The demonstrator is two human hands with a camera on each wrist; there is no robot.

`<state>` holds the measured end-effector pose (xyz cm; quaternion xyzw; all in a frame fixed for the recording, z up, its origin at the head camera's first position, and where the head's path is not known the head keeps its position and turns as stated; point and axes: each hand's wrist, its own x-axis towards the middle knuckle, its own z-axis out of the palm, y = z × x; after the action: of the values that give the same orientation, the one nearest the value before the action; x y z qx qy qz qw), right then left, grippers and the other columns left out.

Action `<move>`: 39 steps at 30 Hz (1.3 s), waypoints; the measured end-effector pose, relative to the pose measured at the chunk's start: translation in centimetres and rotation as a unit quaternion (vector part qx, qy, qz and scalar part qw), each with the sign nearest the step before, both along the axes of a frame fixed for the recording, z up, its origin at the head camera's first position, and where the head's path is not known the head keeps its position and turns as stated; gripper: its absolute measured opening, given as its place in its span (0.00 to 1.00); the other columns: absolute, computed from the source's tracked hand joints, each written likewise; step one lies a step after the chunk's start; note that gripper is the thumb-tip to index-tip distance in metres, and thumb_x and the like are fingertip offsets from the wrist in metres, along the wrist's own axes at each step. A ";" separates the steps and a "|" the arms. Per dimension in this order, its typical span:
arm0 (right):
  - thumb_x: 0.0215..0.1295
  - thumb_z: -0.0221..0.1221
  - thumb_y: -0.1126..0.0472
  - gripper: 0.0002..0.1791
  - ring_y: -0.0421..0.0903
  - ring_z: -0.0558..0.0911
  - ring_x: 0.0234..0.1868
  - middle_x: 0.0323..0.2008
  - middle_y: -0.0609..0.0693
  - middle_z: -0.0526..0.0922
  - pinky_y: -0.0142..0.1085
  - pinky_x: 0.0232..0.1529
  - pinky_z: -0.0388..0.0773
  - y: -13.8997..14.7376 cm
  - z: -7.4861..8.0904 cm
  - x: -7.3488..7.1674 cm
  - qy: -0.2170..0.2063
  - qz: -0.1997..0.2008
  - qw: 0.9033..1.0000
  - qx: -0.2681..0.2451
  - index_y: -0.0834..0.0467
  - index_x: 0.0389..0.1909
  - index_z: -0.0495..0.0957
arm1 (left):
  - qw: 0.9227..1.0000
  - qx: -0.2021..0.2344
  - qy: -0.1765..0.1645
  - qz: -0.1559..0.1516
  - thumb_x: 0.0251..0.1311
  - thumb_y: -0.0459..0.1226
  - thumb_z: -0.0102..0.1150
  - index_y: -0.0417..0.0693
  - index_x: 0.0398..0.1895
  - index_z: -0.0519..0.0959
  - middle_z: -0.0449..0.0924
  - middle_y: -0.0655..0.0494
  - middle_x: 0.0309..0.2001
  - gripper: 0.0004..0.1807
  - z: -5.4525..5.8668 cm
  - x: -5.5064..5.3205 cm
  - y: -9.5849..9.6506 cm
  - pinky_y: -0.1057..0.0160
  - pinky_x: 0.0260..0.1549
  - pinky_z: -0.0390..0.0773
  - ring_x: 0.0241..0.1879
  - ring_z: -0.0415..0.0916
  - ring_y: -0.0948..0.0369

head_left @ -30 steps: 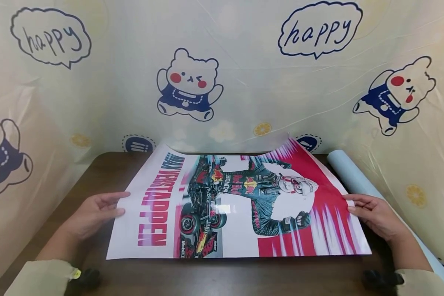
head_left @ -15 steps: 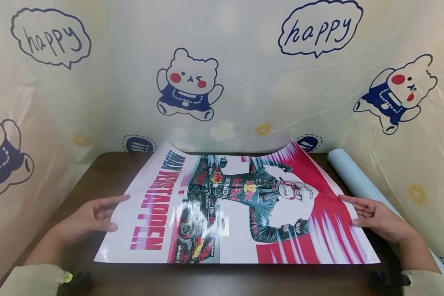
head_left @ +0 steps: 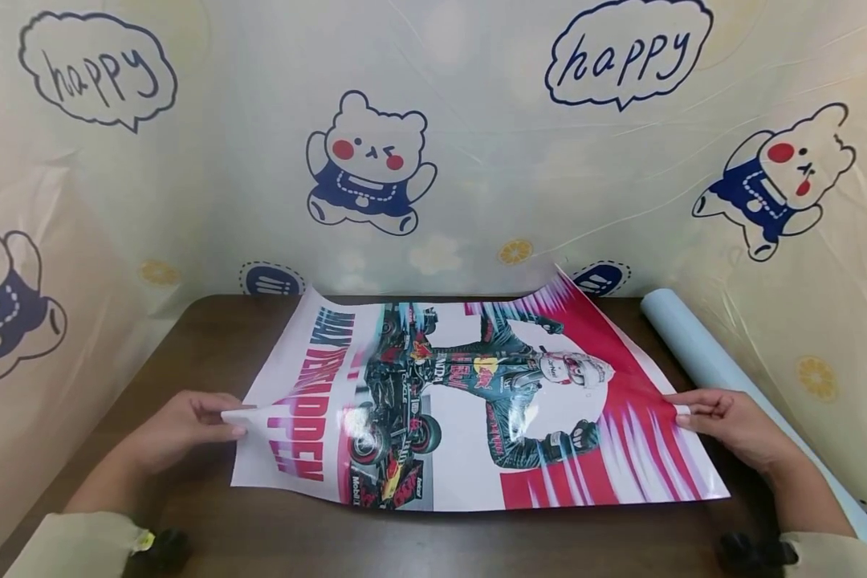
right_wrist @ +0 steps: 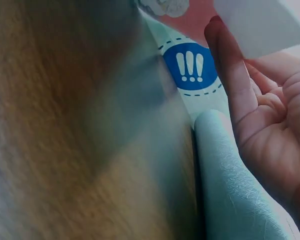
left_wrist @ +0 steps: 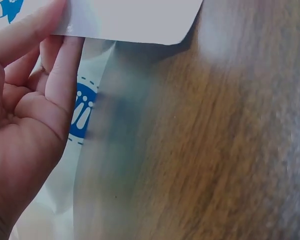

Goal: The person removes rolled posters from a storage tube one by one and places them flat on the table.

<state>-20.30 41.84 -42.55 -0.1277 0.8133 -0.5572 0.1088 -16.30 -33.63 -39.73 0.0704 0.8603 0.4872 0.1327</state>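
A glossy poster (head_left: 466, 417) lies sideways over the table, printed with a racing car, a figure in a dark racing suit and large red-purple lettering. Its far corners curl upward. My left hand (head_left: 181, 429) pinches the left edge between thumb and fingers, and the paper buckles into a ridge there. At the opposite edge, my right hand (head_left: 740, 425) pinches the red and white margin. In the left wrist view the poster's white border (left_wrist: 135, 20) stands off the tabletop. The right wrist view has a lifted white part of the poster (right_wrist: 262, 27) by the fingers.
The dark brown wooden table (head_left: 433, 542) has rounded far corners. A light blue roll (head_left: 701, 341) lies along its right side, close to my right forearm. Behind and at both sides hangs a pale curtain (head_left: 491, 185) with cartoon bears and "happy" bubbles.
Both hands first spread a little outward with fingers apart, then closed on the edges. The poster's near left corner has shifted right and up, and a ridge has formed at the left edge.
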 end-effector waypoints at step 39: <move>0.57 0.67 0.63 0.24 0.49 0.78 0.42 0.48 0.61 0.78 0.36 0.36 0.81 -1.7 4.6 -2.7 -0.031 0.177 0.952 0.247 0.65 0.55 0.77 | 0.989 -0.142 -0.006 -0.041 0.56 0.44 0.70 0.39 0.58 0.78 0.79 0.41 0.55 0.29 3.9 -1.3 0.2 0.52 0.42 0.82 0.51 0.79 0.46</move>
<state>-23.03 40.14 -37.90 -0.2211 0.8860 -0.3143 0.2593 -17.62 -33.39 -35.87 0.0832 0.9165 0.3543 0.1663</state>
